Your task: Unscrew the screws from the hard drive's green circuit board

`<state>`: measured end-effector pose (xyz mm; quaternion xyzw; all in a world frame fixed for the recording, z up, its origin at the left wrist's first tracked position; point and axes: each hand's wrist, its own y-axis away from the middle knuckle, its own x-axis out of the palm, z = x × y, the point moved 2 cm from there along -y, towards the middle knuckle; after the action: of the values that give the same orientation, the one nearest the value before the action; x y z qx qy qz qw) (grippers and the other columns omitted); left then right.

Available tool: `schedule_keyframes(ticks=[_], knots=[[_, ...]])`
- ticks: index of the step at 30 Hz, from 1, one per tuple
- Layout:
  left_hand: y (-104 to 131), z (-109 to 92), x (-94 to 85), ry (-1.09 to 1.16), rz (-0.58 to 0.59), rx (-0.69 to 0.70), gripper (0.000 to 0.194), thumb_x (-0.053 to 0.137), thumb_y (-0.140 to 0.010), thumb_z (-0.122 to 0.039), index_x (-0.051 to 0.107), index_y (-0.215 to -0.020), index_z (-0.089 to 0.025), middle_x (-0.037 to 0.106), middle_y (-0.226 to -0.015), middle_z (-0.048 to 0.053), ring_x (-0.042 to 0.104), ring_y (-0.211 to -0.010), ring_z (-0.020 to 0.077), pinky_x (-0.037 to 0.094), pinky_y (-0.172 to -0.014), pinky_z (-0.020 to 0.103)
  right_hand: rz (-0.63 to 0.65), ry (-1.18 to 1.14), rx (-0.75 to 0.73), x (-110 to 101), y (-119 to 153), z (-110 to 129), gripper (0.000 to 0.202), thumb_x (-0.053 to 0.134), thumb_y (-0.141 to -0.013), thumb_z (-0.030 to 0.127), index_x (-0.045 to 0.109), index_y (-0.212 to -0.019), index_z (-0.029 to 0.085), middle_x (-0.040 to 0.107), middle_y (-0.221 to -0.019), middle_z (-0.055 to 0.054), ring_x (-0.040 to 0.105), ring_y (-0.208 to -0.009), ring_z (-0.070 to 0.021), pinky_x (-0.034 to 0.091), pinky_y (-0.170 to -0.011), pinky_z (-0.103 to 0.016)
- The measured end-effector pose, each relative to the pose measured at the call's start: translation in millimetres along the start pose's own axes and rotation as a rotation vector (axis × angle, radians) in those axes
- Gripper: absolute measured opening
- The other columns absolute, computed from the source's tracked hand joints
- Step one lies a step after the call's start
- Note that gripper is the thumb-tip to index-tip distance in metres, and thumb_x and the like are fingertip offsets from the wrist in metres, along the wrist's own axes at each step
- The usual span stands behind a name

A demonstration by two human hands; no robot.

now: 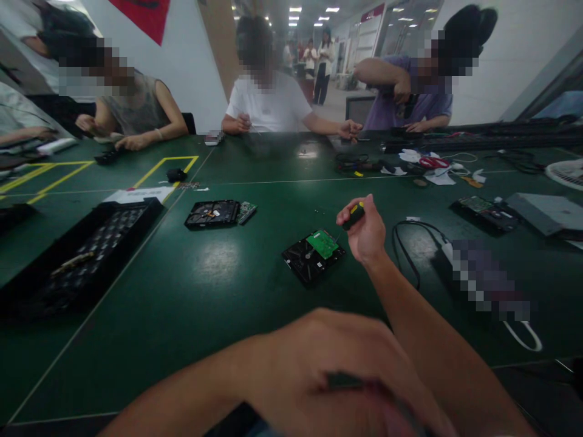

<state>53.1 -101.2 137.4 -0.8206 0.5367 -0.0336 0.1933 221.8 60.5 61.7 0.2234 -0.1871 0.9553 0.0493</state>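
Observation:
My right hand [367, 233] is closed around the black and yellow handle of a screwdriver [353, 216]. Its thin shaft points down to the right edge of a hard drive [302, 263] with a green circuit board [322, 244] on its upper side. Whether the tip touches a screw is too small to tell. Close to the camera, my left hand [334, 370] is bent over beside my right forearm, blurred, with its fingertips partly hidden. Beyond the drive are a few tiny screws [320, 212] on the green table.
Farther left lie another hard drive [212, 214], a loose circuit board [247, 212] and a long black tray [86, 255]. To the right are a cable [401, 249], a pixelated object [483, 276], another drive [485, 213] and a metal box [546, 213]. Several people sit across the table [218, 315].

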Motion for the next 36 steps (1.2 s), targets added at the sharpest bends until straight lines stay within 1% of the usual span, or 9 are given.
schedule_keyframes(ticks=[1, 4, 7, 10, 14, 18, 24, 31, 36], knots=[[2.0, 12.2, -12.4, -0.100, -0.127, -0.023, 0.024, 0.058, -0.105, -0.037, 0.079, -0.107, -0.024, 0.077, -0.102, 0.010, 0.073, -0.097, 0.0201, 0.060, -0.086, 0.031, 0.002, -0.008, 0.002, 0.3, 0.1, -0.3, 0.049, 0.057, -0.097, 0.073, 0.063, -0.082, 0.026, 0.055, -0.068, 0.003, 0.058, -0.062, -0.0144, 0.051, -0.064, -0.031], [15.1, 54.7, -46.9, -0.322, -0.408, -0.077, 0.022, 0.055, -0.107, -0.028, 0.076, -0.108, -0.020, 0.073, -0.095, 0.007, 0.067, -0.079, 0.0152, 0.056, -0.076, 0.029, 0.009, -0.002, -0.019, 1.5, 1.2, -1.0, 0.044, 0.063, -0.097, 0.069, 0.062, -0.085, 0.026, 0.056, -0.069, 0.004, 0.055, -0.060, -0.0131, 0.047, -0.060, -0.029], [31.1, 92.6, -70.2, -0.526, -0.559, -0.203, 0.025, 0.048, -0.111, -0.029, 0.071, -0.114, -0.020, 0.071, -0.091, 0.004, 0.067, -0.082, 0.0165, 0.054, -0.079, 0.031, 0.000, 0.043, -0.047, 2.0, 2.7, -1.4, 0.035, 0.074, -0.094, 0.059, 0.058, -0.089, 0.027, 0.057, -0.069, 0.006, 0.055, -0.061, -0.0130, 0.047, -0.060, -0.028], [40.6, 110.2, -79.0, -0.784, -0.581, -0.277, 0.027, 0.044, -0.112, -0.032, 0.067, -0.106, -0.021, 0.069, -0.086, 0.003, 0.065, -0.081, 0.0190, 0.051, -0.080, 0.035, -0.020, 0.058, -0.054, 1.5, 3.3, -1.1, 0.034, 0.077, -0.092, 0.055, 0.056, -0.090, 0.028, 0.058, -0.069, 0.007, 0.058, -0.063, -0.0131, 0.049, -0.063, -0.028], [44.1, 114.7, -81.3, -0.958, -0.591, -0.255, 0.023, 0.053, -0.109, -0.037, 0.068, -0.099, -0.021, 0.071, -0.093, 0.006, 0.066, -0.088, 0.0229, 0.051, -0.081, 0.038, -0.031, 0.052, -0.039, 0.1, 3.1, -0.3, 0.031, 0.079, -0.091, 0.052, 0.059, -0.089, 0.028, 0.063, -0.078, 0.005, 0.062, -0.068, -0.0129, 0.052, -0.066, -0.027], [46.8, 121.5, -86.7, -0.980, -0.597, -0.201, 0.022, 0.049, -0.110, -0.025, 0.070, -0.114, -0.022, 0.074, -0.110, 0.009, 0.066, -0.102, 0.0249, 0.053, -0.089, 0.041, -0.005, 0.083, -0.040, -0.8, 2.9, -0.1, 0.030, 0.079, -0.090, 0.054, 0.065, -0.088, 0.027, 0.063, -0.083, 0.004, 0.063, -0.073, -0.0131, 0.053, -0.068, -0.028], [49.5, 125.2, -91.8, -0.984, -0.631, -0.257, 0.025, 0.044, -0.111, -0.023, 0.068, -0.108, -0.022, 0.075, -0.101, 0.006, 0.067, -0.096, 0.0231, 0.052, -0.089, 0.041, 0.009, 0.053, -0.033, -0.2, 3.9, -0.4, 0.026, 0.078, -0.091, 0.051, 0.068, -0.096, 0.027, 0.063, -0.081, 0.004, 0.064, -0.074, -0.0133, 0.054, -0.071, -0.028], [47.4, 124.2, -89.7, -1.001, -0.617, -0.233, 0.021, 0.052, -0.110, -0.034, 0.068, -0.105, -0.022, 0.074, -0.101, 0.007, 0.065, -0.096, 0.0236, 0.053, -0.089, 0.042, -0.015, 0.056, -0.027, 0.8, 4.9, -0.9, 0.028, 0.080, -0.089, 0.048, 0.061, -0.094, 0.028, 0.066, -0.082, 0.005, 0.065, -0.074, -0.0136, 0.055, -0.073, -0.029], [46.6, 125.1, -88.5, -1.013, -0.549, -0.191, 0.029, 0.061, -0.106, -0.040, 0.067, -0.127, -0.022, 0.071, -0.125, 0.011, 0.062, -0.120, 0.0285, 0.052, -0.105, 0.050, -0.018, 0.139, -0.078, -3.6, 2.9, -3.6, 0.024, 0.078, -0.092, 0.049, 0.069, -0.100, 0.028, 0.067, -0.087, 0.003, 0.066, -0.078, -0.0138, 0.054, -0.075, -0.029]])
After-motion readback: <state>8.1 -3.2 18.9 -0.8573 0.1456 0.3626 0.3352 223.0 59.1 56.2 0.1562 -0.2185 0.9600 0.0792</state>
